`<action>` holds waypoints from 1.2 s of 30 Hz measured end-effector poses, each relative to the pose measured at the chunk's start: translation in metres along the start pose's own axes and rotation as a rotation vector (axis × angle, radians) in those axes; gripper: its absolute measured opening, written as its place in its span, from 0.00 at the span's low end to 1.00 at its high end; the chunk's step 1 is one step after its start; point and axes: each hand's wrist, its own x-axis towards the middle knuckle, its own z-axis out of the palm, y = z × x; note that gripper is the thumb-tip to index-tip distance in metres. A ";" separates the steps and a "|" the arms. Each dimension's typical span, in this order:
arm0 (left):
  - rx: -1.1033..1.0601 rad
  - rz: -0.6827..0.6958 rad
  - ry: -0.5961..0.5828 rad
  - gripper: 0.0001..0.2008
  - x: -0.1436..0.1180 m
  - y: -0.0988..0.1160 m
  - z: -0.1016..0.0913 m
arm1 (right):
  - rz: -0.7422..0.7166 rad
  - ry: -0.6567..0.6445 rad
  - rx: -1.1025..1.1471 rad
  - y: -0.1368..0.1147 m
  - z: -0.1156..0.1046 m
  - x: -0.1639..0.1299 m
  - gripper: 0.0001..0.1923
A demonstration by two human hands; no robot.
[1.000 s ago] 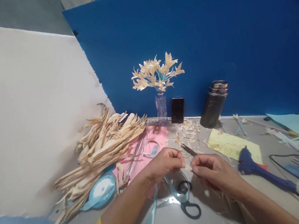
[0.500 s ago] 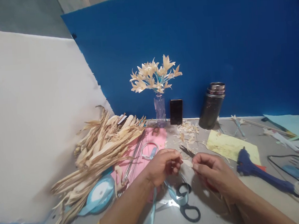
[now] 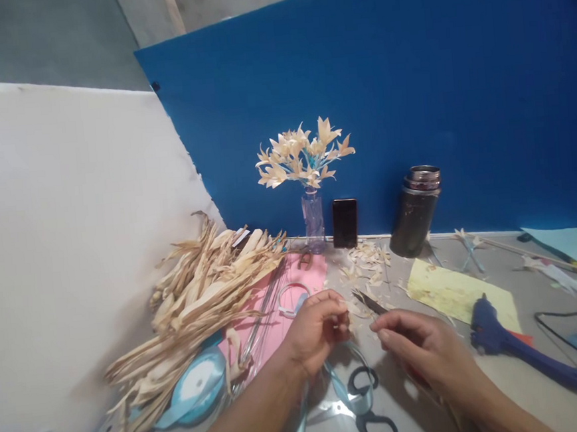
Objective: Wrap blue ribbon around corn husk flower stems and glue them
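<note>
1. The grey worktop (image 3: 502, 385) is backed by one blue board (image 3: 408, 87) and one white board (image 3: 71, 246).
2. One heap of dried husks (image 3: 199, 296) is seen well left of both hands, its strips running toward the far right.
3. One glue gun (image 3: 503, 342) is laid just right of the right hand (image 3: 424, 352); one pair of scissors (image 3: 368, 409) lies beneath the hands.
4. One small husk petal (image 3: 354, 309) is found between the hands, its long axis pointing from hand to hand; the left hand (image 3: 317, 327) is nearer and pinches it, fingers narrowed.
5. The right hand's fingers are curled close beside the petal; whether it is touched cannot be told.
</note>
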 end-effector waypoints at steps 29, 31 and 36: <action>0.023 0.093 0.029 0.09 0.000 0.010 -0.004 | -0.289 0.057 -0.311 0.004 0.000 0.001 0.11; 0.015 0.092 0.021 0.09 0.000 0.011 -0.005 | -0.299 0.056 -0.319 0.005 0.000 0.001 0.11; 0.013 0.096 0.006 0.08 0.000 0.012 -0.006 | -0.308 0.063 -0.335 0.003 0.000 0.002 0.11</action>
